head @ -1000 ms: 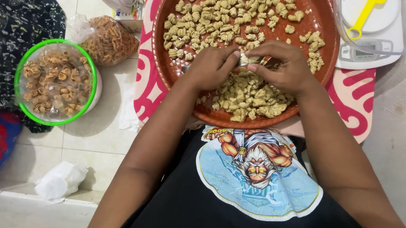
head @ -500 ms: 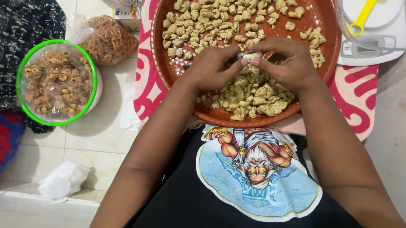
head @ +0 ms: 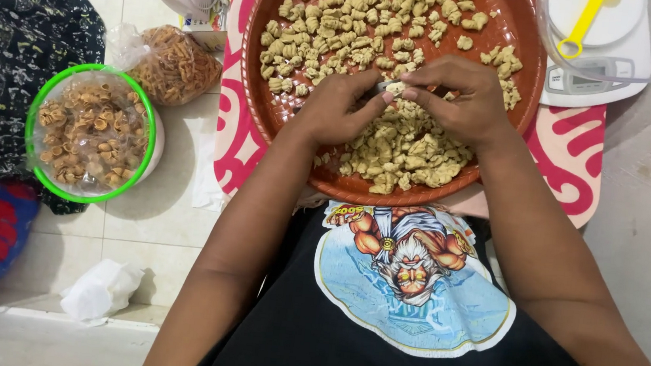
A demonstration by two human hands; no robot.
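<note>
A round reddish-brown tray [head: 260, 113] lies in front of me, filled with many small pale dough pieces [head: 356, 27]. A denser heap of them [head: 408, 151] sits at the tray's near side. My left hand [head: 337, 108] and my right hand [head: 457, 96] meet over the tray's middle. Their fingertips pinch one small dough piece [head: 393, 88] between them, just above the heap. Whether a small tool is also held there, I cannot tell.
A green-rimmed bowl [head: 92, 133] of curled brown snacks under plastic stands on the tiled floor at left, beside a clear bag of the same snacks [head: 174, 65]. A white scale [head: 590, 77] with a clear bowl and yellow scoop [head: 583, 29] is at top right. Crumpled white plastic [head: 100, 289] lies lower left.
Both hands stay together over the tray's middle, with only slight finger movement on the dough piece. The view has shifted a little.
</note>
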